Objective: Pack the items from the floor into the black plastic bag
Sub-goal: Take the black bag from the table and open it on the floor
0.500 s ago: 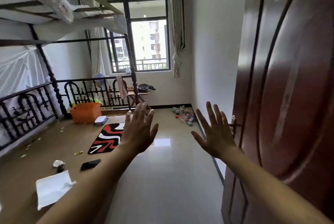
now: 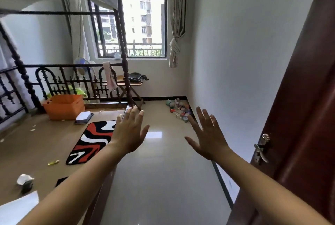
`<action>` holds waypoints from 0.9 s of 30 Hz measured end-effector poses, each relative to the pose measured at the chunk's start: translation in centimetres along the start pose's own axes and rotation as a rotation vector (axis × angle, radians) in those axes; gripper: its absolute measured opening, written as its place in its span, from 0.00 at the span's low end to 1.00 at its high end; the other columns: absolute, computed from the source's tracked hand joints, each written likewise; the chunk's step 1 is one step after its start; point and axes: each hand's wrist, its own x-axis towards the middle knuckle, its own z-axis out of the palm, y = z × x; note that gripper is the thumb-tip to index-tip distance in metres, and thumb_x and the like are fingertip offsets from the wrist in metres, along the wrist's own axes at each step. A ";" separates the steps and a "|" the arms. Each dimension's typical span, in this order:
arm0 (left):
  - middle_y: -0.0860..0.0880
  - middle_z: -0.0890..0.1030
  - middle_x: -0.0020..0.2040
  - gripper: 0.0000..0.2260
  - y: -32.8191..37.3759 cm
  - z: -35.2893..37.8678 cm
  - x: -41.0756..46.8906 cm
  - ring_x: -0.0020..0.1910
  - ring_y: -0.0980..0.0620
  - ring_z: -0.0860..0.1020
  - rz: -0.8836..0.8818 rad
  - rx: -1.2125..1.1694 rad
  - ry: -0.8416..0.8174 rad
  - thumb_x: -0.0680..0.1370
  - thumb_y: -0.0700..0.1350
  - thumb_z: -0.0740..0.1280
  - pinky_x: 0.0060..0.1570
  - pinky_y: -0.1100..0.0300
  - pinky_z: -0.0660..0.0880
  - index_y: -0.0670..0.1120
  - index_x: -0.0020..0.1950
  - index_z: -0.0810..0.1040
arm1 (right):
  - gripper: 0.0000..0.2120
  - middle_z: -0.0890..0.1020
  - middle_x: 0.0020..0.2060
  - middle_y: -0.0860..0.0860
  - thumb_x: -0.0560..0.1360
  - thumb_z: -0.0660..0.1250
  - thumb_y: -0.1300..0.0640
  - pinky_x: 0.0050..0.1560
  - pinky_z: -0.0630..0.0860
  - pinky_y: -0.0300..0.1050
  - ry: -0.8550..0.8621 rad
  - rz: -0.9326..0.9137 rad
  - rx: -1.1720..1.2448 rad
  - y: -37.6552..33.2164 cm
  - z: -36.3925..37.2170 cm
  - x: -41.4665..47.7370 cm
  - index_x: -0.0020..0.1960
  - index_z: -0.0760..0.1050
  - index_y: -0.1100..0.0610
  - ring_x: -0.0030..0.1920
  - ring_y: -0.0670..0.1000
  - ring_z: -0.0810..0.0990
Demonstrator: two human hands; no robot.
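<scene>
Both my arms are stretched out in front of me. My left hand (image 2: 129, 131) is open with fingers spread and holds nothing. My right hand (image 2: 208, 136) is also open and empty. A heap of small colourful items (image 2: 179, 109) lies on the shiny floor in the far right corner, against the wall, well beyond my hands. A black bag (image 2: 136, 77) rests on a small folding table (image 2: 129, 84) under the window.
A bare wooden bed platform on the left carries an orange bin (image 2: 63, 106), a red-black-white mat (image 2: 92, 140), a white box (image 2: 83, 116), crumpled paper (image 2: 24, 179) and scraps. A dark brown door (image 2: 299, 116) with a metal handle stands at the right.
The view has moved forward and turned slightly right; the door has slid toward the right edge. Both hands stay raised and open.
</scene>
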 end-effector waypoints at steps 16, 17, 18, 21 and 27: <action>0.42 0.59 0.78 0.30 -1.1 19.3 34.1 0.78 0.43 0.56 0.014 0.019 -0.028 0.81 0.62 0.49 0.72 0.41 0.59 0.47 0.79 0.56 | 0.40 0.35 0.79 0.57 0.78 0.49 0.30 0.79 0.43 0.59 -0.073 0.073 0.121 15.1 22.1 30.2 0.81 0.38 0.48 0.80 0.59 0.37; 0.42 0.60 0.78 0.30 -1.5 19.9 36.1 0.77 0.43 0.58 0.005 0.012 -0.017 0.80 0.62 0.48 0.71 0.41 0.60 0.47 0.78 0.57 | 0.40 0.34 0.79 0.57 0.78 0.49 0.30 0.78 0.43 0.59 -0.077 0.078 0.132 16.0 23.0 32.5 0.81 0.38 0.48 0.80 0.59 0.36; 0.42 0.61 0.77 0.30 -1.9 20.5 37.8 0.77 0.42 0.59 -0.010 0.002 -0.012 0.81 0.62 0.49 0.71 0.40 0.61 0.47 0.78 0.58 | 0.40 0.34 0.79 0.57 0.78 0.49 0.30 0.78 0.42 0.58 -0.083 0.087 0.146 16.6 24.0 34.7 0.81 0.38 0.48 0.80 0.58 0.36; 0.41 0.62 0.77 0.29 -3.6 23.3 42.5 0.76 0.41 0.60 -0.038 -0.019 -0.002 0.81 0.61 0.52 0.70 0.40 0.62 0.46 0.77 0.60 | 0.40 0.36 0.80 0.56 0.78 0.50 0.31 0.78 0.43 0.58 -0.115 0.080 0.164 17.9 27.3 40.3 0.81 0.39 0.49 0.80 0.59 0.38; 0.41 0.62 0.77 0.29 -7.7 31.8 52.9 0.76 0.41 0.60 -0.089 -0.026 -0.015 0.81 0.60 0.55 0.70 0.40 0.61 0.46 0.78 0.61 | 0.39 0.40 0.81 0.55 0.78 0.51 0.31 0.77 0.45 0.58 -0.134 0.014 0.146 19.9 36.4 51.8 0.82 0.46 0.49 0.80 0.59 0.42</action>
